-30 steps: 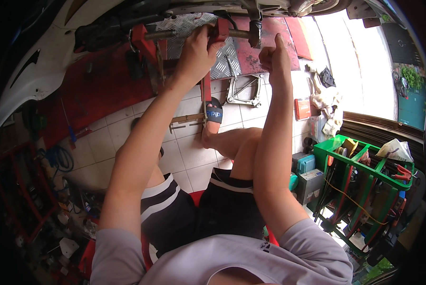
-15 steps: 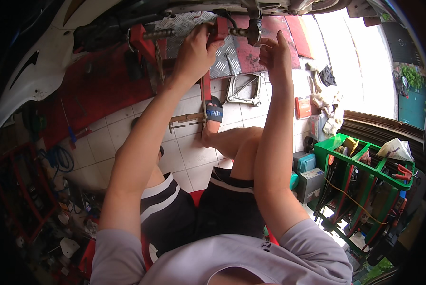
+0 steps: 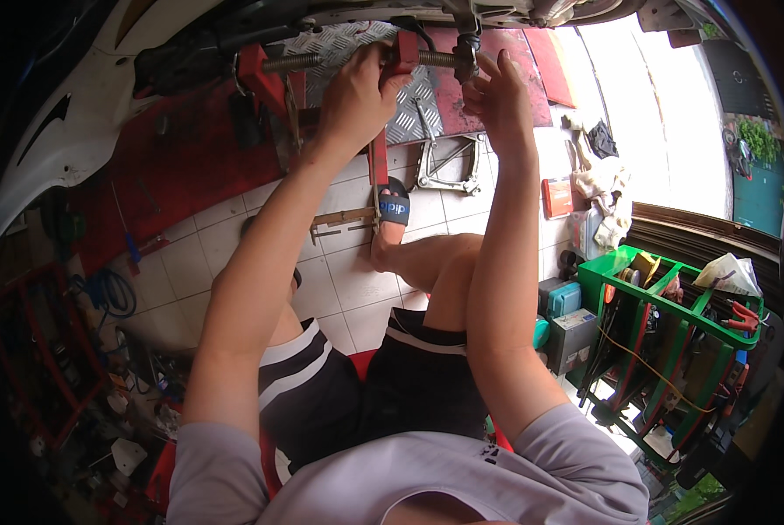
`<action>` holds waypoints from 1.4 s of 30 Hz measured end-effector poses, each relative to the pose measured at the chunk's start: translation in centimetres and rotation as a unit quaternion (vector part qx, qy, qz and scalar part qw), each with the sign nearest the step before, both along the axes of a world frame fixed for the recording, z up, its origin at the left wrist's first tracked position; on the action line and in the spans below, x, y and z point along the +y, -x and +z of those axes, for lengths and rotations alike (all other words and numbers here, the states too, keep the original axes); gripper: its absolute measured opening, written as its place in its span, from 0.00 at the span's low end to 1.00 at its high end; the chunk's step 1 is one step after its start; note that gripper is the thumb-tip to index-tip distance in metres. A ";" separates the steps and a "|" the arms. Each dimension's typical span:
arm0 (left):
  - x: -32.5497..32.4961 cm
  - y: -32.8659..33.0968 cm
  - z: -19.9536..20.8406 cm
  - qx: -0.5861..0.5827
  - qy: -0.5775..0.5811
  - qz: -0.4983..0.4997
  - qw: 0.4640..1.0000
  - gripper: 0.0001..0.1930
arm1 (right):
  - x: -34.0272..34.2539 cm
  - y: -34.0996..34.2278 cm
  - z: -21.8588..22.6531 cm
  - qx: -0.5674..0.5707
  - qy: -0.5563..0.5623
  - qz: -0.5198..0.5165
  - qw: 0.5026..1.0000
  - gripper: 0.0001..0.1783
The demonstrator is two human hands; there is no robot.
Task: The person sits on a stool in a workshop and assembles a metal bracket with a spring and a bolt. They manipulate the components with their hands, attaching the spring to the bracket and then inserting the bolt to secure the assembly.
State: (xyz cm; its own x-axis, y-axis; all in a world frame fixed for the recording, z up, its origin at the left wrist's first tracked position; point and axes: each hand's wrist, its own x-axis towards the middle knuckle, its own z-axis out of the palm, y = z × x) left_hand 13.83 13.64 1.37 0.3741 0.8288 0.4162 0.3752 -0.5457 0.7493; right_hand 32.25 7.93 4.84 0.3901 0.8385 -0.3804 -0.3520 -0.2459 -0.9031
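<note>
- While the left hand (image 3: 357, 92) is closed around the red clamp block (image 3: 402, 52) on a threaded rod (image 3: 440, 59), the right hand (image 3: 497, 96) pinches the dark fitting (image 3: 467, 63) at the rod's end with its fingertips.
- Both sit overhead, just under the machine's underside (image 3: 392, 13), at the top of the view.
- Steel rod and block look rigid and fairly heavy (probably greasy, so slippery); the thread would bite bare skin, so the block's flat faces and the fitting seem the safer places to hold.
- Room is tight above; the white body panel (image 3: 51, 149) crowds the left side.
- Below, open space drops to the tiled floor (image 3: 348, 280), where a sandalled foot (image 3: 392, 214) and a metal bracket (image 3: 449, 166) lie.
- At the right stands a green rack (image 3: 672, 302) of tools, well apart.
</note>
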 end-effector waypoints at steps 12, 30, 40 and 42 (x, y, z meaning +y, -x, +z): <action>0.2 -0.1 -0.3 0.007 -0.010 0.003 1.000 0.18 | -0.1 -0.3 -0.6 -0.002 -0.034 0.028 0.999 0.34; 1.0 0.5 0.1 -0.147 0.067 -0.060 0.985 0.13 | -0.5 -3.7 -1.7 -0.089 0.033 0.140 0.986 0.32; 1.1 0.0 0.0 -0.105 0.077 0.004 0.991 0.09 | -0.6 -2.3 -1.0 -0.123 0.070 0.089 0.986 0.33; 0.9 0.2 0.1 -0.115 0.109 0.001 0.987 0.11 | -0.7 -1.7 -0.8 -0.119 0.040 0.058 0.990 0.33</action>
